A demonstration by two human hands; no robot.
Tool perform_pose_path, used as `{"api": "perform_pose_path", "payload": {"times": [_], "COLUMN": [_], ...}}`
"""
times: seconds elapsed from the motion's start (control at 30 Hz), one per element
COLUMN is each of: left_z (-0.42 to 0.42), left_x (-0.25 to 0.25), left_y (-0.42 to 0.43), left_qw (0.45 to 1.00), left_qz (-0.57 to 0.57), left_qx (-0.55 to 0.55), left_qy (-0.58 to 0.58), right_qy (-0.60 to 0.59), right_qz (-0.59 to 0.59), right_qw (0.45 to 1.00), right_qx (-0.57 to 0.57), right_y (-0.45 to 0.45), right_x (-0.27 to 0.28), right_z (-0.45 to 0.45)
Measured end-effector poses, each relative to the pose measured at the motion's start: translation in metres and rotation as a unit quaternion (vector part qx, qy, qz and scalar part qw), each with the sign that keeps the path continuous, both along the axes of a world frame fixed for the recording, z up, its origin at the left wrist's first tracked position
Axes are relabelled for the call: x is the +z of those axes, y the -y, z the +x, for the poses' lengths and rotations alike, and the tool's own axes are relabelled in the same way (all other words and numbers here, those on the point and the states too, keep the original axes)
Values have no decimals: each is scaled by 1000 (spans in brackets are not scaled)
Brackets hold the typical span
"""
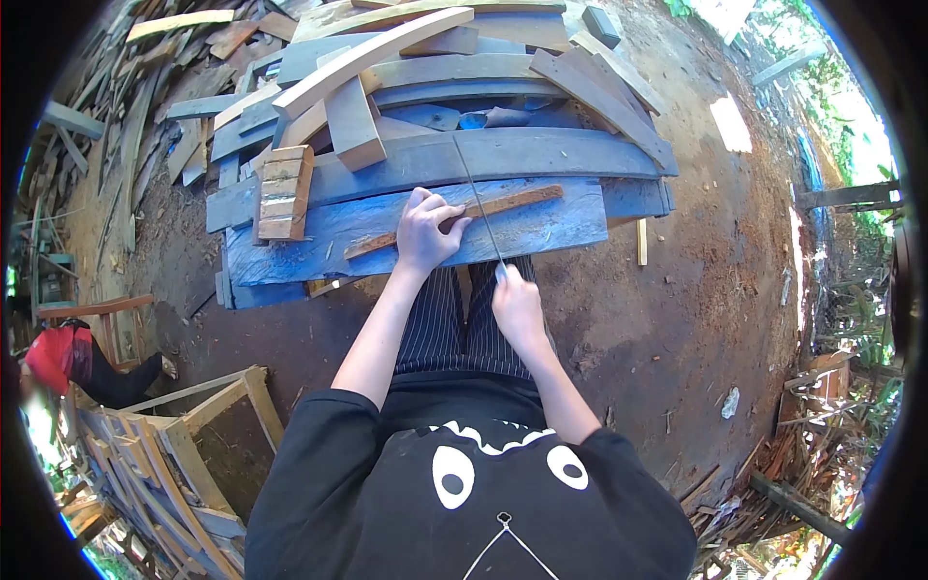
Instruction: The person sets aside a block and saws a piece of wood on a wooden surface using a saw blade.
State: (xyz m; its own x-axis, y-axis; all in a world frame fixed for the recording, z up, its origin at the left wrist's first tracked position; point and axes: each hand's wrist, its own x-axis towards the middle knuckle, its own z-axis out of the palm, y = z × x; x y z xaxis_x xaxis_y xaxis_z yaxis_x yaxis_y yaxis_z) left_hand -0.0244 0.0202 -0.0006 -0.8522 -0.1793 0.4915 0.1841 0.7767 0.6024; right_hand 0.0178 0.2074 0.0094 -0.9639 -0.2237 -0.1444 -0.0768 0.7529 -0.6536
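A narrow, rough brown wooden strip [522, 200] lies slantwise on a wide bluish plank [319, 246] of the workbench. My left hand [430, 230] is closed over the strip near its middle, fingers curled and pressing it to the plank. My right hand [518, 307] grips the handle of a handsaw [487, 220], just off the plank's near edge. Seen almost edge-on, the thin blade points away from me and crosses the strip to the right of my left hand. Whether its teeth have cut into the wood cannot be made out.
A block of stacked wood pieces [285, 193] stands left on the bench. Behind it lie a curved light board [372, 60] and several loose planks. Scrap wood is heaped at far left. A slatted wooden frame [208, 454] and a seated person [87, 362] are at lower left.
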Motion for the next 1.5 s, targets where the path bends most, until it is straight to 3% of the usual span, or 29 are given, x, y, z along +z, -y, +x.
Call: {"api": "perform_pose_path", "payload": {"times": [0.13,0.37,0.63,0.9,1.07,1.17,1.27,1.33,1.5], "left_z": [0,0,-1,-1,-1,-1,-1,0,1], "left_x": [4,2,1,2,1,0,2,1,3], "left_y": [-2,-1,0,-1,-1,0,-1,-1,-1], "left_qw": [1000,1000,1000,1000,1000,1000,1000,1000,1000], "left_qz": [-7,-10,-14,-8,-4,-4,-7,-13,-14], "left_qx": [9,6,-2,6,-2,5,10,13,13], "left_qy": [3,1,-4,-3,-4,1,2,8,9], "right_qy": [8,44,-12,60,7,8,4,43,60], "right_qz": [14,-1,-7,-15,-30,-4,-16,36,5], "right_qw": [1000,999,1000,998,1000,1000,1000,998,998], "right_qx": [-10,-5,-1,-19,4,-5,-13,-18,-14], "right_y": [13,-47,5,-42,-4,20,4,-16,-48], "right_x": [2,18,-7,21,-7,5,3,16,27], "right_z": [-10,62,-4,58,-2,-26,-5,27,63]}}
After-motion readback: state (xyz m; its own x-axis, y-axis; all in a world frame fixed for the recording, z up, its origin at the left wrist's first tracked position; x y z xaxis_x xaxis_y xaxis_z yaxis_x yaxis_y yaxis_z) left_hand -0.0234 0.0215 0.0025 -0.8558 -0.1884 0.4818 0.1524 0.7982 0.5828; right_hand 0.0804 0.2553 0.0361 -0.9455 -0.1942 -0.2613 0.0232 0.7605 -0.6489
